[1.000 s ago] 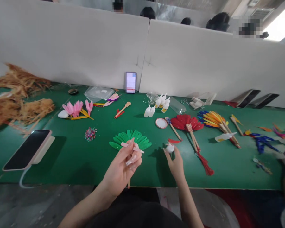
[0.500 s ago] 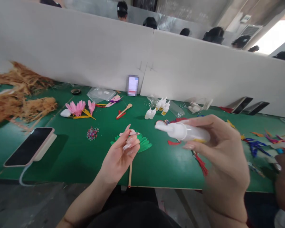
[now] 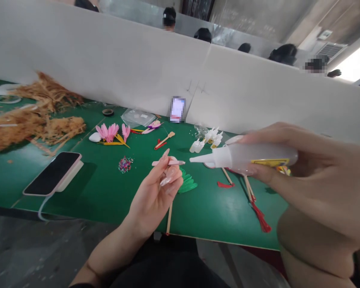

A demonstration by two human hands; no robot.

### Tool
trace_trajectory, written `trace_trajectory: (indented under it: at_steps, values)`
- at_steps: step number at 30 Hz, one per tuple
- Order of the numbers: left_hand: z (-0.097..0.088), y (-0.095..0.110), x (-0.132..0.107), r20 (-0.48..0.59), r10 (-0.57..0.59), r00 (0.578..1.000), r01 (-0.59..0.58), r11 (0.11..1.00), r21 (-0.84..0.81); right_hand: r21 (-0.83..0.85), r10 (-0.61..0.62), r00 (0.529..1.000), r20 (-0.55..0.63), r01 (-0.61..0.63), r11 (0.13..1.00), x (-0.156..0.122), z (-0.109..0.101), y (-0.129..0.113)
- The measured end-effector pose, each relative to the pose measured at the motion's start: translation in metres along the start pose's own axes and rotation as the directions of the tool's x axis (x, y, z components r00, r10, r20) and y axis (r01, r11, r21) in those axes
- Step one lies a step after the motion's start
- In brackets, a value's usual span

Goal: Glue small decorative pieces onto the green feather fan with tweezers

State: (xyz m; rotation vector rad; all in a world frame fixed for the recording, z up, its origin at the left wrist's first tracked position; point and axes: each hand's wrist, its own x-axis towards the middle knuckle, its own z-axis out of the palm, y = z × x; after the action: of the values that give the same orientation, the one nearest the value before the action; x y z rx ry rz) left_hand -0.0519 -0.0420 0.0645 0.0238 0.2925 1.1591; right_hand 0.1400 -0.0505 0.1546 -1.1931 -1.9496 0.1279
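Note:
My left hand [image 3: 156, 188] is closed, palm up, pinching a slim pale-pink piece [image 3: 177, 163] that lies crosswise in the fingers. Too little of it shows to name its kind. In my right hand [image 3: 303, 168] is a white glue bottle [image 3: 243, 156] with a yellow label, held on its side. Its tapered nozzle points left, close to the right end of the pink piece, with a small gap apparent between them. Green feathers [image 3: 188, 182] lie on the table behind and below my left hand, above a thin wooden stick [image 3: 169, 218].
On the green table [image 3: 108, 204] are pink feathers [image 3: 108, 132], a pile of beads [image 3: 125, 164], a phone [image 3: 54, 173] on a stand, and brown fibres [image 3: 48, 94]. Several small bottles [image 3: 211, 137] and red tassels [image 3: 261, 218] lie to the right. A white partition [image 3: 123, 64] runs behind.
My right hand has swung the glue bottle lower and more level, its nozzle now nearer the pink piece. The view has shifted, so the table things appear further right.

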Motion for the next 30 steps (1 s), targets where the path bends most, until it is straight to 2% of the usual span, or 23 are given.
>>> trace_trajectory:
  at_steps: [5, 8, 11, 15, 20, 22, 25, 28, 30]
  values:
    - [0.002, 0.000, 0.001, -0.010, -0.006, 1.000, 0.005, 1.000, -0.022, 0.002, 0.044, 0.997, 0.062, -0.044, 0.999, 0.011, -0.004, -0.007]
    - [0.002, -0.002, 0.004, 0.005, -0.016, 1.000, 0.016, 0.999, -0.034, 0.140, 0.100, 0.993, 0.056, -0.107, 0.984, 0.020, -0.005, -0.002]
    - [0.000, -0.003, 0.006, -0.031, -0.048, 0.998, 0.047, 0.997, -0.058, 0.297, 0.140, 0.987, 0.080, -0.158, 0.942, 0.027, -0.002, 0.010]
    - [-0.003, -0.005, 0.009, -0.101, -0.060, 0.993, 0.054, 0.997, -0.060, 0.430, 0.127, 0.987, 0.101, -0.159, 0.889, 0.030, 0.003, 0.024]
    - [0.002, -0.003, 0.011, -0.092, -0.040, 0.995, 0.035, 0.998, -0.054, 0.478, 0.058, 0.991, 0.122, -0.110, 0.872, 0.024, 0.004, 0.022]
    - [0.007, -0.004, 0.012, -0.079, -0.005, 0.997, 0.003, 0.999, -0.035, 0.554, 0.053, 0.997, 0.051, -0.073, 0.829, 0.022, 0.007, 0.019]
    - [0.013, -0.009, 0.014, -0.071, 0.022, 0.997, -0.022, 1.000, -0.004, 0.694, 0.061, 0.997, -0.044, -0.014, 0.720, 0.022, 0.013, 0.018]
    - [0.013, -0.016, 0.018, -0.078, -0.008, 0.997, 0.007, 1.000, -0.005, 0.780, 0.055, 0.998, -0.006, -0.030, 0.626, 0.025, 0.019, 0.022]
    - [0.010, -0.020, 0.022, -0.078, -0.033, 0.996, 0.032, 0.999, -0.014, 0.778, 0.040, 0.999, 0.019, -0.040, 0.627, 0.029, 0.021, 0.024]
